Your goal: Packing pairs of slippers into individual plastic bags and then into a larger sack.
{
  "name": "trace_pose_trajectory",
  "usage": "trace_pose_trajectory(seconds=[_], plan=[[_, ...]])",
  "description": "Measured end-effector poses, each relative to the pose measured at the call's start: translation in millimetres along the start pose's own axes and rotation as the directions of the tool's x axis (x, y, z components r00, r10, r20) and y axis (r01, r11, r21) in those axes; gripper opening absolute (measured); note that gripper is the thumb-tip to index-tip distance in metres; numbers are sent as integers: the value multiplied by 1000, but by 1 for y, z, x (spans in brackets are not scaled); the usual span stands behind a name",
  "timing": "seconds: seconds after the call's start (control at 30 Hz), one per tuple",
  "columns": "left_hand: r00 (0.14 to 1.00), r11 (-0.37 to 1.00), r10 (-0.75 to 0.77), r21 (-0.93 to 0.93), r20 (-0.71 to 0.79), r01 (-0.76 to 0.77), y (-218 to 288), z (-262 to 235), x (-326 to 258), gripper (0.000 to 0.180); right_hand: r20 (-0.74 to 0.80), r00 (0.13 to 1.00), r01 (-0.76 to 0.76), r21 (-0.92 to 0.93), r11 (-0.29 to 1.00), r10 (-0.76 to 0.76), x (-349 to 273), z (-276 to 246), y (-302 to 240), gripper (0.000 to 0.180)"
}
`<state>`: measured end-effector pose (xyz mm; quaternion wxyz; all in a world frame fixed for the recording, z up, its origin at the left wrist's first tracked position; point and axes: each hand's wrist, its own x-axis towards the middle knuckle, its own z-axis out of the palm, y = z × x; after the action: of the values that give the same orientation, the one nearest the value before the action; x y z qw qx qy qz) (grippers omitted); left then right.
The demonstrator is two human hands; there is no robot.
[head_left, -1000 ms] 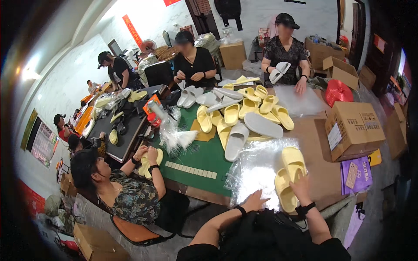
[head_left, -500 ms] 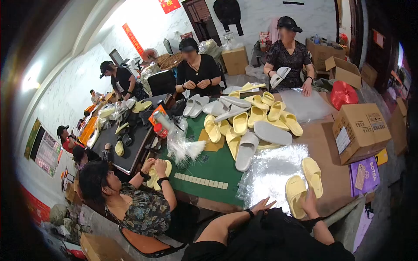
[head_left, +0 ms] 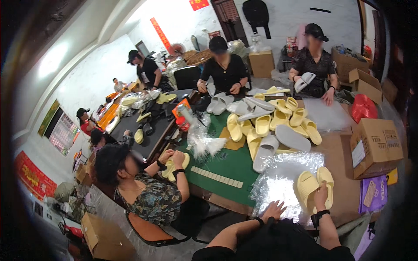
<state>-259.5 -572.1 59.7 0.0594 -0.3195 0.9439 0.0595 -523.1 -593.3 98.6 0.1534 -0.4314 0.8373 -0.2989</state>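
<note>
At the far left of the long tabletop (head_left: 235, 163), a seated person in a patterned top (head_left: 150, 200) holds a pale yellow slipper (head_left: 176, 167) in both hands above the edge of the green mat. Just right of that, a row of small cream tiles (head_left: 216, 177) lies on the mat, and a bunch of clear plastic bags (head_left: 201, 141) stands behind it.

Further right, nearer the lower edge, the wearer's left hand (head_left: 273, 210) rests palm down on a sheet of crinkled clear plastic (head_left: 278, 182), fingers spread flat and holding nothing. The sheet lies on the near part of the tabletop, partly over the mat's right edge.

On the right side of that sheet sits the pair of yellow slippers (head_left: 314, 187) — side by side, soles down, toes pointing away from the wearer. The right hand (head_left: 321, 194) lies on the right-hand slipper, its fingers curled over the heel end; whether they grip it or only press on it I cannot tell.

Behind the pair, a heap of yellow and grey slippers (head_left: 272, 126) covers the middle of the tabletop. To the right stands a closed cardboard box (head_left: 376, 145), with a purple packet (head_left: 373, 193) just in front of it — well apart from the hands.
</note>
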Motion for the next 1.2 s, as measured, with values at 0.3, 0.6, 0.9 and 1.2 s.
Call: trace_pose_trajectory(seconds=[0.3,0.6,0.9,1.2], plan=[[992,990,-1,-143,124,19,-1,31,-10,65,-56,984,-179,-369,912,170,3,30,19,62],[996,962,26,-268,-87,-48,-12,78,7,50,-39,999,-16,-344,939,3,51,52,50,33],[967,972,-141,-214,-211,95,-22,52,20,40,-26,996,84,618,782,-86,67,-9,50,21],[926,823,-324,-541,-194,174,-18,-31,35,45,883,443,-453,370,811,-155,-31,-103,-11,21]])
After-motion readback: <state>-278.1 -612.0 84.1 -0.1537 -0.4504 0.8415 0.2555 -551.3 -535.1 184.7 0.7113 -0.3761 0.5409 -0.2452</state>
